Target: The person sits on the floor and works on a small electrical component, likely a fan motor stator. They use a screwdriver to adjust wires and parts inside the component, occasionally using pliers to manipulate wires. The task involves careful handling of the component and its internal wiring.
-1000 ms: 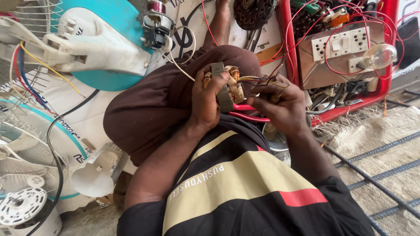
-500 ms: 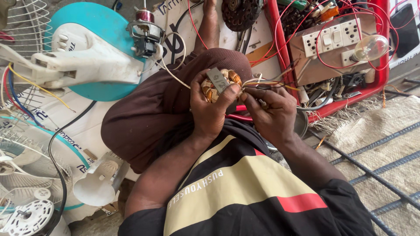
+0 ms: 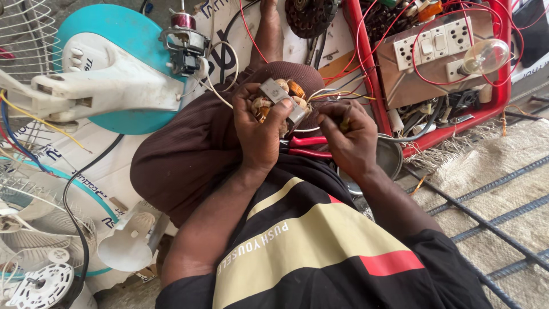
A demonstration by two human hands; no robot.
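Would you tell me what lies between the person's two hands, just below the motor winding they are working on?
In the head view, red-handled pliers lie on the lap between the left hand and the right hand, under the motor winding.

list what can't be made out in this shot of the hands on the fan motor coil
Head view only:
- Motor coil: its lower half is hidden by the left hand.
- What the right hand pinches: fingers cover it.
- Red-handled pliers: their jaws sit behind the hands.
- Fan guard: cut off by the left edge.
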